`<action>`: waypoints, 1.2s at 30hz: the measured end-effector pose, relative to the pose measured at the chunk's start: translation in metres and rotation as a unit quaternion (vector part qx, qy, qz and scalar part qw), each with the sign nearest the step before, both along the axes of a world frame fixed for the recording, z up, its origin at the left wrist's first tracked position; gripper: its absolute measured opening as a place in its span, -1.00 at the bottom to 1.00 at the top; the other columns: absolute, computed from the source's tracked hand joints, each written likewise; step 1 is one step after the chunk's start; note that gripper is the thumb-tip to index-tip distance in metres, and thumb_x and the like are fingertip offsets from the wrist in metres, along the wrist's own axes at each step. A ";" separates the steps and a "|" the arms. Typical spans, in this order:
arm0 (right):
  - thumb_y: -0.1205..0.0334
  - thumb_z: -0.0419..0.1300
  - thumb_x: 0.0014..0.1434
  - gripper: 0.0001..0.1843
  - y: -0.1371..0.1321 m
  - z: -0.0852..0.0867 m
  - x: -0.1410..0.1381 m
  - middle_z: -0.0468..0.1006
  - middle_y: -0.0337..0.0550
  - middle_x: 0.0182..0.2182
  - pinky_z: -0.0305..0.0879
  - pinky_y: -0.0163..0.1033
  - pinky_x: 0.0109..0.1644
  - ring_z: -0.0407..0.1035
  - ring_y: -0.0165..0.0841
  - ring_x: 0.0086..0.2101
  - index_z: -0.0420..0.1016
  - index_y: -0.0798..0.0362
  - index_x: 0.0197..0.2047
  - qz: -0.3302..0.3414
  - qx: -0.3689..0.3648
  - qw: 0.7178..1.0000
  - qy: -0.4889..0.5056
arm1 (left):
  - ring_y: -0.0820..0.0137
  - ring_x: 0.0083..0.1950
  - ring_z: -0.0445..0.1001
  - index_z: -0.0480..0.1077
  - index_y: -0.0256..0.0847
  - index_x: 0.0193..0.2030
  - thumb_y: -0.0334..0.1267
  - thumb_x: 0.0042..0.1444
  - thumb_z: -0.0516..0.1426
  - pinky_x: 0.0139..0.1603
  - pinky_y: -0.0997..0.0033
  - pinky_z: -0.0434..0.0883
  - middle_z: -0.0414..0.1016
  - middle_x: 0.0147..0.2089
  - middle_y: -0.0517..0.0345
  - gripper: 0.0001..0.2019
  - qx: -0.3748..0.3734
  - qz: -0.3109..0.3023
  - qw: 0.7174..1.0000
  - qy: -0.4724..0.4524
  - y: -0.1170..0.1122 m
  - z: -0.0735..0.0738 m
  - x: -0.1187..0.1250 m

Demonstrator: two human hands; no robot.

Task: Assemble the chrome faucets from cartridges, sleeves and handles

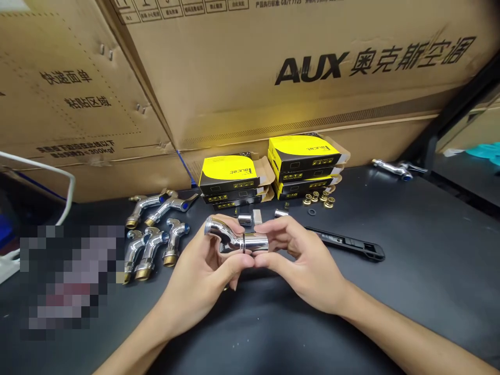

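Note:
In the middle of the view, my left hand is closed around a shiny chrome faucet body, its wide round mouth tilted up to the left. My right hand pinches a short chrome sleeve between thumb and fingers. The sleeve lines up with the faucet body, with a thin dark seam where they meet; I cannot tell whether they are joined. Just behind my fingers lie two small chrome cylinders and a pale block.
Several chrome faucets with brass threads lie left. Two stacks of yellow-black boxes stand behind. Brass fittings, a black ring and a black utility knife lie right. Another faucet is far right, before a large carton.

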State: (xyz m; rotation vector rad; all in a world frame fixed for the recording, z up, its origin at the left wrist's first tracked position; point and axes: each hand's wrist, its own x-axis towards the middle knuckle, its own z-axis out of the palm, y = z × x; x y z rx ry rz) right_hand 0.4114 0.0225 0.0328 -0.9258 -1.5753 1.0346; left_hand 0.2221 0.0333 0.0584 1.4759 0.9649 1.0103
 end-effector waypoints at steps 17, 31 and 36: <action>0.24 0.35 0.23 -0.70 -0.002 -0.001 -0.002 0.64 -0.20 -0.10 0.59 -0.27 -0.11 0.59 -0.39 -0.23 0.43 -0.08 0.01 -0.059 0.092 0.994 0.000 | 0.55 -0.46 0.46 0.40 -0.07 -0.16 -0.30 0.11 0.32 -0.48 0.44 0.54 0.34 -0.06 0.26 -0.78 0.031 0.010 0.998 -0.056 0.001 0.000 -0.002; 0.41 0.26 0.29 -0.69 0.005 -0.004 0.005 0.63 -0.11 -0.03 0.51 -0.24 0.11 0.55 -0.34 0.02 0.45 -0.08 0.06 -0.052 0.323 0.938 -0.119 | 0.51 -0.55 0.41 0.26 -0.17 -0.07 -0.10 0.12 0.32 -0.49 0.48 0.43 0.42 -0.41 0.33 -0.62 -0.075 -0.026 0.996 -0.033 -0.001 -0.002 0.002; 0.31 0.35 0.23 -0.70 0.004 -0.006 0.004 0.68 -0.21 -0.16 0.57 -0.26 -0.04 0.61 -0.35 -0.16 0.48 -0.08 0.01 -0.066 0.247 0.962 -0.098 | 0.56 -0.60 0.37 0.24 -0.15 -0.12 -0.12 0.08 0.32 -0.56 0.48 0.41 0.40 -0.31 0.31 -0.63 -0.069 -0.006 0.997 -0.020 -0.003 -0.001 0.005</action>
